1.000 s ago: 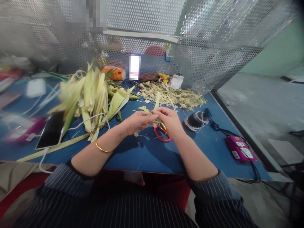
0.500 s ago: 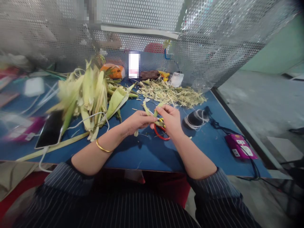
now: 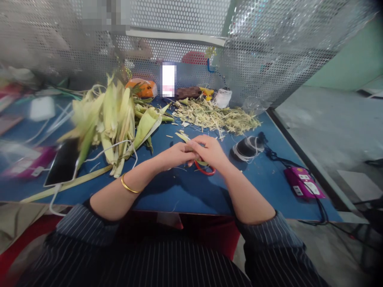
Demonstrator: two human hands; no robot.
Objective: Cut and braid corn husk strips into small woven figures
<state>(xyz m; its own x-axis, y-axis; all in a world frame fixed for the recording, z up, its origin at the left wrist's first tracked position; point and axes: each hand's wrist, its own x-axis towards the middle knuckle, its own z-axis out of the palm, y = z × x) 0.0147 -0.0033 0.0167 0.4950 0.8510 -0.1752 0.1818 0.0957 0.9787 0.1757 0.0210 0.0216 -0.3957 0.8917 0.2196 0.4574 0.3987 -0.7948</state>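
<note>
My left hand (image 3: 177, 154) and my right hand (image 3: 208, 150) meet over the middle of the blue table, fingers overlapping. Both are closed on a green strip of husk (image 3: 182, 137), whose tip sticks out above the fingers, with a bit more showing below my right hand. Part of the strip is hidden by the fingers. Just under my right hand lie red-handled scissors (image 3: 206, 169), mostly covered. To the left is a large heap of pale green corn husks (image 3: 118, 119). Behind my hands spreads a pile of shredded husk (image 3: 215, 115).
A black spool wound with white cord (image 3: 247, 148) stands right of my hands, near a magenta box (image 3: 302, 182) with black cables. A phone (image 3: 63, 162) with a white cable lies at the left. An orange packet (image 3: 142, 87) and perforated metal screen (image 3: 179, 24) are behind.
My hands have come closer together, my right hand moving left over the left fingers. Less of the husk strip shows, and the scissors are more covered.
</note>
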